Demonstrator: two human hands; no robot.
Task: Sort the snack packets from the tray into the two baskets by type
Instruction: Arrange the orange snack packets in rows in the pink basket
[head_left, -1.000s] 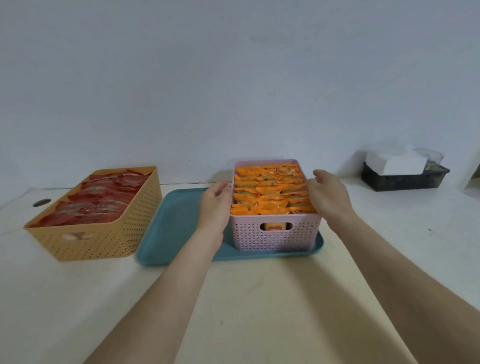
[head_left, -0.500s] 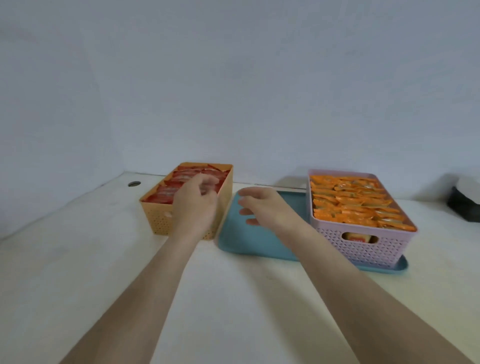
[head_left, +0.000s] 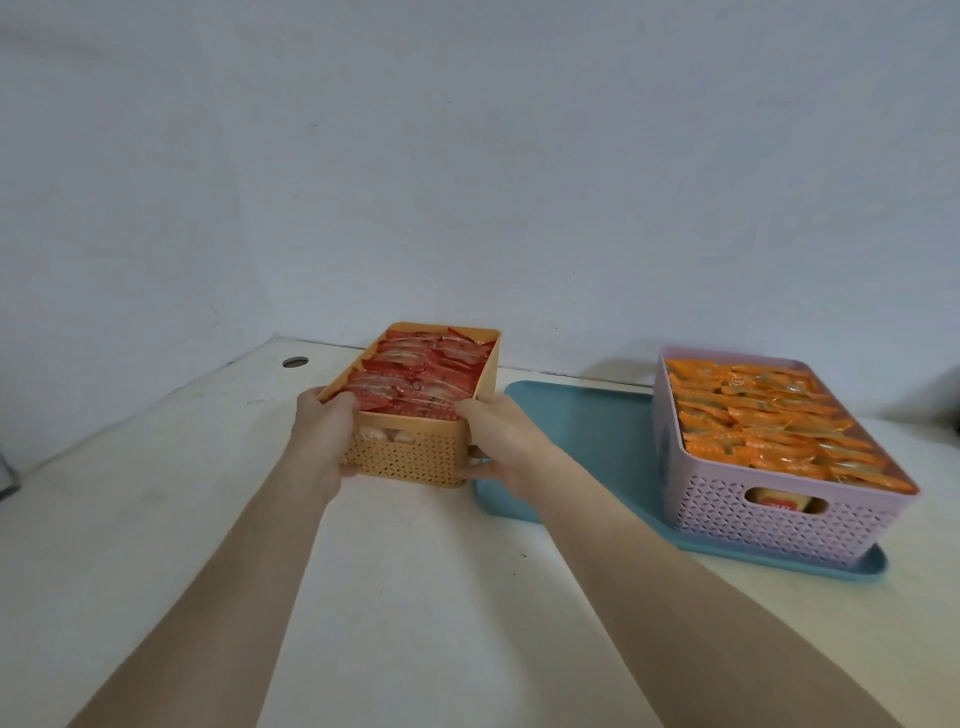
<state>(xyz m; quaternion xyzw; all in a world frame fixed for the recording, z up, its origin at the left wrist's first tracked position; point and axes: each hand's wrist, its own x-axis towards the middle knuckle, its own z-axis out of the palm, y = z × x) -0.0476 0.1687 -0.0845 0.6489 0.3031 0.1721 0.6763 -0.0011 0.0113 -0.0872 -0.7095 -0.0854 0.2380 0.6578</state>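
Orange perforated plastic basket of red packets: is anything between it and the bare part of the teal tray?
Nothing visible. The orange perforated plastic basket, gripped by left hand and right hand, sits beside the teal tray.

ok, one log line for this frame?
left hand: gripping orange basket | right hand: same | pink basket: on teal tray | loose packets: none seen

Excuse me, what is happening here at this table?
A person is sorting snack packets. Both hands, left and right, grip the near end of the orange basket, which is full of red packets. The pink basket, full of orange packets, stands on the blue tray. No loose packets are visible on the tray.
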